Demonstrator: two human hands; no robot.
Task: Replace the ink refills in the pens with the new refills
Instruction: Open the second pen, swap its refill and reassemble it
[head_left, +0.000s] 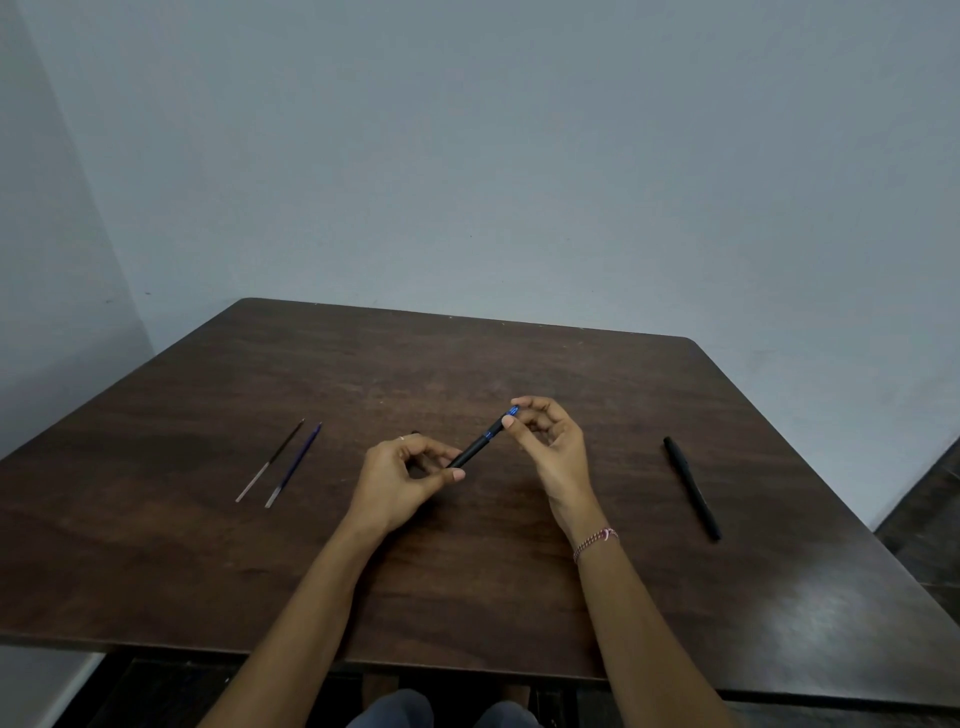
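Observation:
A black pen with blue trim (480, 442) is held slanted above the middle of the dark wooden table (519, 571). My left hand (402, 480) grips its lower black barrel. My right hand (548, 441) pinches its upper blue end with thumb and fingertips. Two thin refills lie side by side at the left: a dark one (270, 460) and a blue one (293, 465). A second black pen (692, 487) lies alone on the table to the right of my right hand.
A pale wall stands just behind the table's far edge (467, 317). The near edge runs across the bottom, with my knees (441, 712) below it. A dark floor shows at the right (930, 519).

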